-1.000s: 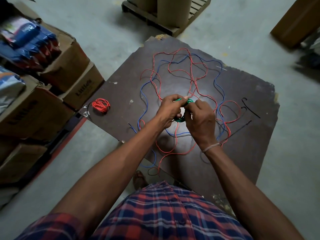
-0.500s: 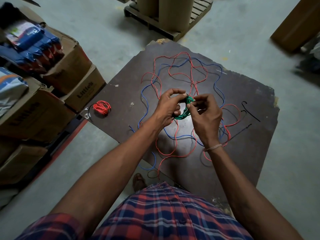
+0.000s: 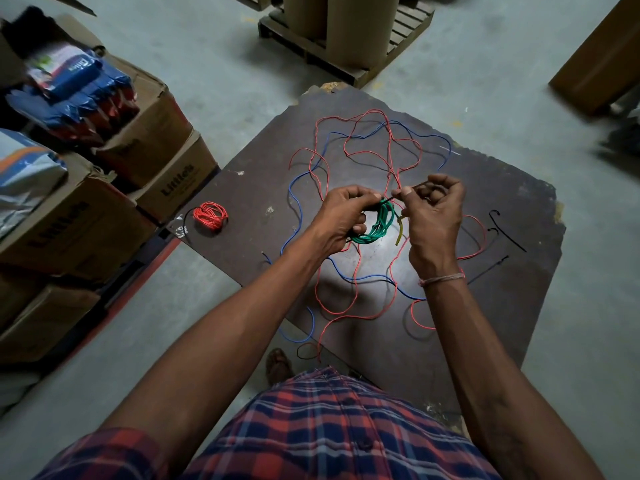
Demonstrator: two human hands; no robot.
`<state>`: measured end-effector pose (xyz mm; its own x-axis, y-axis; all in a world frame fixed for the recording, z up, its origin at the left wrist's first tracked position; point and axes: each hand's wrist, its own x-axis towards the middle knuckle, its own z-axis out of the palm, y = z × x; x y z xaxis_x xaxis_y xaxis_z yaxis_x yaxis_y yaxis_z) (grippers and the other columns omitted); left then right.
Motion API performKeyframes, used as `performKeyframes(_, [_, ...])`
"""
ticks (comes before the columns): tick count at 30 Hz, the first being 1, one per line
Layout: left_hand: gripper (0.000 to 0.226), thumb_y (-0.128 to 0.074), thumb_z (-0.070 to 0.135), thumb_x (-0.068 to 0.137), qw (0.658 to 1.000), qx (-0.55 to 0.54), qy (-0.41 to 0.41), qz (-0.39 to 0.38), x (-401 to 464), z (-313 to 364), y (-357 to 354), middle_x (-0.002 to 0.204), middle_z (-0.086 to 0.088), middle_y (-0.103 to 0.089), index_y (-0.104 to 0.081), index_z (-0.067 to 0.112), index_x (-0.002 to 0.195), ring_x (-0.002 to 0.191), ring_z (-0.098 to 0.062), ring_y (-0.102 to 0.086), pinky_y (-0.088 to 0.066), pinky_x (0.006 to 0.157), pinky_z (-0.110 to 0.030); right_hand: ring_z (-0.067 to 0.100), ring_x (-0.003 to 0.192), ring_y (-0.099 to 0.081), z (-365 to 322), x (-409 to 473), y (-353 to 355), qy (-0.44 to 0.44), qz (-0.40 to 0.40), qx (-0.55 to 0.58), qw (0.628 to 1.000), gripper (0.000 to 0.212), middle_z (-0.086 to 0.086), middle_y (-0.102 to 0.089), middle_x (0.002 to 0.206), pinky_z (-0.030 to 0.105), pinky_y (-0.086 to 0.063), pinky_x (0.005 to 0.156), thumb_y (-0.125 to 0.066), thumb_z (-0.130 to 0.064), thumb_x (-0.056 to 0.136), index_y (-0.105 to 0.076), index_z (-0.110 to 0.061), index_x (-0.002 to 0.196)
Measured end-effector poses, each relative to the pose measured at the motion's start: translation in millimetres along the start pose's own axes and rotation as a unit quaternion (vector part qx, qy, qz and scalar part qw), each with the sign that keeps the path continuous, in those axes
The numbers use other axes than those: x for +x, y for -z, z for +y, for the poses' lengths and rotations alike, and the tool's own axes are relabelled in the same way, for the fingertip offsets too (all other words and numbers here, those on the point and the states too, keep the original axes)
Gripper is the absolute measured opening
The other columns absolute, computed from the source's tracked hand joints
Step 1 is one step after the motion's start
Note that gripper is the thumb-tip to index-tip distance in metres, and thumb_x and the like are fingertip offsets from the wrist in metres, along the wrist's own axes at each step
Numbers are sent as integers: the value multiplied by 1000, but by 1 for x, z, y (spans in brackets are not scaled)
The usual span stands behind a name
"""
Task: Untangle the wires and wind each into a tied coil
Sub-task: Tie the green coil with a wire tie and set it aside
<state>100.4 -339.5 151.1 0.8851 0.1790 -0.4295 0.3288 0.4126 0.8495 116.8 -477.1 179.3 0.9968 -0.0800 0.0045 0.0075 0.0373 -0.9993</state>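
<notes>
A green wire coil (image 3: 375, 226) hangs above the dark board (image 3: 485, 188), held by my left hand (image 3: 341, 216). My right hand (image 3: 433, 216) pinches a thin black tie (image 3: 408, 190) that runs from the coil's top edge up to its fingers; a yellowish wire end (image 3: 399, 232) dangles below it. Loose red wire (image 3: 367, 143) and blue wire (image 3: 298, 181) lie tangled across the board under my hands. A wound red coil (image 3: 210, 215) with a black tie rests at the board's left corner.
Two more black ties (image 3: 507, 233) lie at the board's right side. Cardboard boxes (image 3: 104, 202) holding blue packets stack along the left. A wooden pallet (image 3: 346, 39) with cardboard rolls stands beyond the board, and a brown box (image 3: 599, 57) sits at the upper right.
My right hand has drawn the black tie up and to the right, away from the green coil. Both hands have risen slightly while the left keeps hold of the coil.
</notes>
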Motion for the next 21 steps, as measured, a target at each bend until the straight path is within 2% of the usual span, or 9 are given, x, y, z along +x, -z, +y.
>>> performKeyframes(3, [5, -64, 4, 97, 1000, 9, -6, -12, -1, 2, 0, 86, -19, -67, -66, 3, 92, 37, -4, -29, -30, 35, -17, 22, 78, -77, -5, 5, -3, -23, 2, 34, 999, 37, 16, -57, 92, 21, -53, 62, -63, 7, 93, -40, -7, 118])
performKeyframes(6, [5, -63, 3, 98, 1000, 8, -9, -18, -3, 5, -1, 85, -17, -66, -65, 1, 94, 38, -4, -30, -30, 37, -17, 18, 74, -76, -6, 8, -6, -44, 13, 38, 998, 37, 26, -68, 97, 19, -51, 58, -68, 3, 93, -41, -6, 117])
performKeyframes(9, [7, -62, 3, 98, 1000, 4, -16, -21, -3, 5, -1, 83, -16, -65, -66, -3, 99, 39, -5, -30, -30, 37, -17, 15, 73, -76, -7, 10, -7, -58, 23, 23, 998, 31, 16, -72, 94, 20, -51, 59, -74, -2, 90, -51, -7, 111])
performKeyframes(11, [17, -63, 3, 98, 1000, 4, -19, -14, -3, 5, 0, 88, -20, -66, -65, -10, 109, 40, -5, -30, -31, 38, -18, 16, 74, -75, -6, 9, -6, -50, 21, 0, 999, 27, 9, -73, 90, 23, -52, 62, -77, -6, 87, -58, -8, 108])
performKeyframes(13, [21, -63, 3, 98, 1000, 9, -22, -1, -2, 7, 2, 90, -20, -69, -65, -12, 113, 41, -6, -31, -32, 38, -18, 20, 78, -76, -4, 7, -5, -33, 10, -21, 999, 24, 15, -74, 93, 24, -55, 67, -77, -7, 87, -65, -3, 108])
performKeyframes(15, [17, -63, 1, 97, 1000, 11, -25, 12, -3, 9, 3, 85, -18, -70, -67, -10, 110, 41, -7, -32, -32, 38, -19, 21, 80, -76, -4, 4, -5, -18, -7, -22, 1000, 23, 20, -75, 94, 24, -56, 69, -75, -6, 89, -69, 0, 110])
performKeyframes(18, [8, -65, -1, 93, 999, 13, -37, 23, -5, 11, 2, 80, -17, -70, -70, -4, 99, 39, -7, -32, -32, 37, -19, 15, 78, -74, -5, 0, -6, -5, -18, -33, 999, 22, 18, -76, 95, 21, -55, 70, -74, -5, 90, -73, 1, 111])
performKeyframes(21, [5, -69, 1, 88, 997, 36, -49, 48, -5, 12, 1, 81, -20, -72, -73, 0, 91, 37, -8, -34, -31, 38, -20, 17, 79, -74, -5, -3, -9, -4, -16, -32, 999, 21, 20, -76, 95, 22, -55, 69, -73, -3, 89, -74, 1, 110])
